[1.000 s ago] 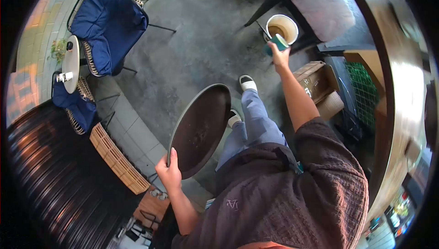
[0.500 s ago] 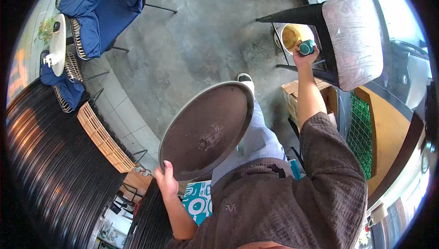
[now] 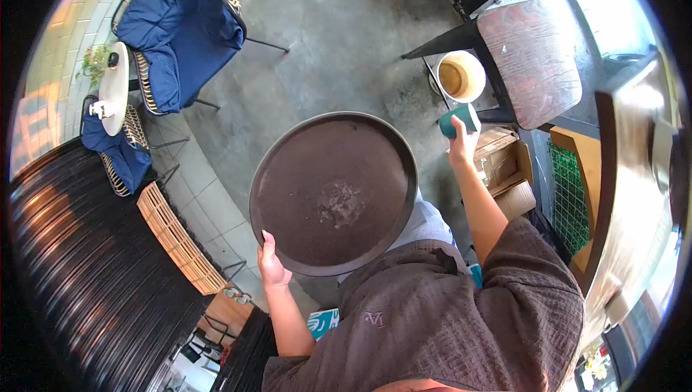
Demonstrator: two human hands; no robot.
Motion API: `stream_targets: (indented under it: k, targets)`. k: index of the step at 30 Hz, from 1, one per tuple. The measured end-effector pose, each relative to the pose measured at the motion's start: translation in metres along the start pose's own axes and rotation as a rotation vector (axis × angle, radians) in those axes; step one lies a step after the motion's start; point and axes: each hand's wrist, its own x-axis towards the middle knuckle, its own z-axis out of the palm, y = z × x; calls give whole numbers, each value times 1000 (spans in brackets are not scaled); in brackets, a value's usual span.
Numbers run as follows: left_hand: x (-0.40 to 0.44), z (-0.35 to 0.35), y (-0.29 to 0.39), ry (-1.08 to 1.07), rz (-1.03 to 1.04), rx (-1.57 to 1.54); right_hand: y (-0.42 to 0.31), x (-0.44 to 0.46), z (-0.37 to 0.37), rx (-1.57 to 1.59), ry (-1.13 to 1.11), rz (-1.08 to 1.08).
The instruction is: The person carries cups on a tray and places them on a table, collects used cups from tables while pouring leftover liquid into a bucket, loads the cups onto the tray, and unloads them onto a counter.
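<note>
Two holds, well apart, seem the step: your left hand (image 3: 274, 266) grips the brown tray (image 3: 324, 161), your right hand (image 3: 463, 145) clasps the green cup (image 3: 463, 114) near the bucket (image 3: 473, 77); moving likely calls for steadiness.

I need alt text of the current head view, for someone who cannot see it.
A person's left hand grips a round brown tray, while the right hand holds a dark green cylindrical cup near a round white bucket and open cardboard box.

Round dark-brown tray (image 3: 331, 189), held face up, pale scuffs near its middle; right of the tray, apart, tilted green cup (image 3: 450, 122).
</note>
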Motion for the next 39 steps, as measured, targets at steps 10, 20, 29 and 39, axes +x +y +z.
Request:
stream_targets:
  k: [10, 20, 29, 39]
  targets:
    - [-47, -1, 36, -70, 34, -113, -79, -188, -62, 132, -96, -405]
    - [-120, 32, 44, -683, -209, -77, -94, -429, -216, 83, 436, -688]
    - [-270, 171, -40, -1160, -529, 105, -150, -554, -399, 295, 991, -973]
    - [-470, 297, -218, -1247, -503, 246, -267, -664, -618, 96, 1033, -1186]
